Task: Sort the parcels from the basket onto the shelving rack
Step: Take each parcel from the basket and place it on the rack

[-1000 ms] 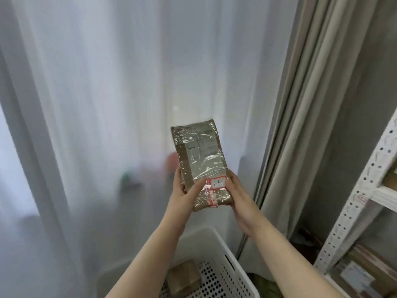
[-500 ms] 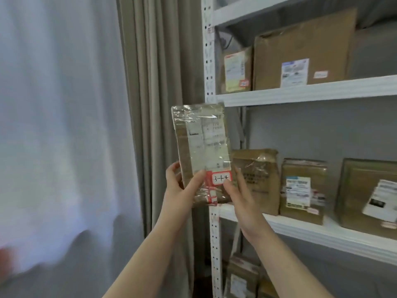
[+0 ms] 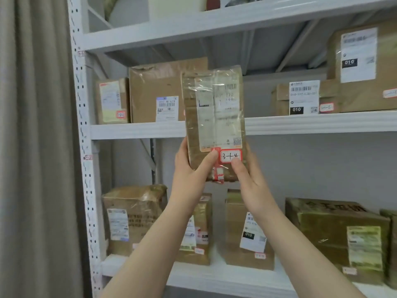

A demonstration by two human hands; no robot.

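Up at mid-frame, both hands grasp a flat brown tape-wrapped parcel (image 3: 213, 123) upright by its lower end: left hand (image 3: 191, 179) with thumb across the front, right hand (image 3: 249, 181) beside its red-bordered tag reading 3-1-4 (image 3: 230, 156). Behind stands the white metal shelving rack (image 3: 137, 130), loaded with cardboard boxes (image 3: 156, 91).

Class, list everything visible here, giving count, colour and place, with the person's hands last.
Tape-wrapped brown cardboard parcel: one, brown, held upright before the rack.
Red-bordered white sticker: one, low on that parcel.
White metal shelving rack: one, white, right of curtain.
Middle-shelf brown boxes: four, white labels.
Lower-shelf brown boxes: at least four, brown to olive.
Beige fabric curtain: one, far left.
Top-shelf items: cropped, uncountable.
Left hand: one, gripping parcel's lower left.
Right hand: one, gripping its lower right.
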